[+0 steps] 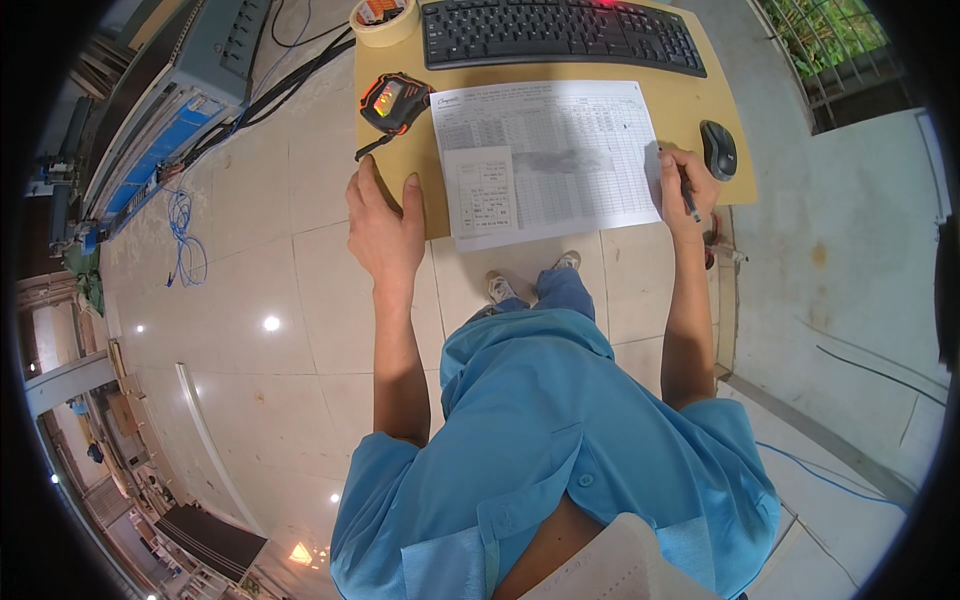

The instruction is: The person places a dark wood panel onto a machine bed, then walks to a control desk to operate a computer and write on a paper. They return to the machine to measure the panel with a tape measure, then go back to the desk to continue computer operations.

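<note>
My left hand (384, 225) lies flat at the near left corner of a tan table (400, 150), fingers together, holding nothing. Just beyond it sits a black and orange tape measure (396, 102). My right hand (686, 180) grips a dark pen (689, 198) at the right edge of a large printed sheet with a table grid (570, 150). A smaller paper slip (481, 192) lies on the sheet's near left part.
A black keyboard (560, 35) lies at the table's far side, a roll of masking tape (384, 20) at the far left, a dark mouse (718, 150) right of my pen hand. Grey equipment (190, 70) and cables (185, 235) stand on the tiled floor to the left.
</note>
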A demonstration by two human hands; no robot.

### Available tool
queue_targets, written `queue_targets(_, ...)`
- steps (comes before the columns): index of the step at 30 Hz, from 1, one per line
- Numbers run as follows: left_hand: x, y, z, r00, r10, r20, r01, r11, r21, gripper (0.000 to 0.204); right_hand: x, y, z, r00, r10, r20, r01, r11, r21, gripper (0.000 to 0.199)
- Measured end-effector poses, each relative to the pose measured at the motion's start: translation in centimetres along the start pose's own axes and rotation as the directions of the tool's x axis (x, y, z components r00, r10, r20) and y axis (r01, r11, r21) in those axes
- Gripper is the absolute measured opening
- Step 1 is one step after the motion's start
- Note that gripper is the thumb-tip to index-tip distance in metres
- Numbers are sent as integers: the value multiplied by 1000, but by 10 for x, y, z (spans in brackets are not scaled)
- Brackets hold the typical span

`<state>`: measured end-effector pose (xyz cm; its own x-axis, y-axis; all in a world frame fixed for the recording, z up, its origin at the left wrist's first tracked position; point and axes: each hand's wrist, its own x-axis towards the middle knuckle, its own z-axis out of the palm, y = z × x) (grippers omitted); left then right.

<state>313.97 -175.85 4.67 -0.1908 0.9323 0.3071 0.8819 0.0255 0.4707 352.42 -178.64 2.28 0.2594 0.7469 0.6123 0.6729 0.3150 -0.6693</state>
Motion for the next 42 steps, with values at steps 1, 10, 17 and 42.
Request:
queue_targets(1, 0, 0, 0, 1000, -22, 16, 22, 1000, -8, 64, 0, 0, 0, 1000, 4, 3, -4, 1000, -6, 12)
queue_targets(10, 0, -1, 2, 999, 26, -26, -26, 1000, 9, 64, 1, -2, 1, 1000, -4, 3, 4, 1000, -25, 12)
queue_targets(17, 0, -2, 2, 999, 31, -26, -31, 1000, 5, 64, 2, -5, 1, 1000, -6, 0, 6, 999, -36, 11)
queue_targets(42, 8, 19, -16, 888, 459, -31, -451, 855, -255, 45, 61, -18, 13, 862, 428, 272, -505, 774, 381, 15)
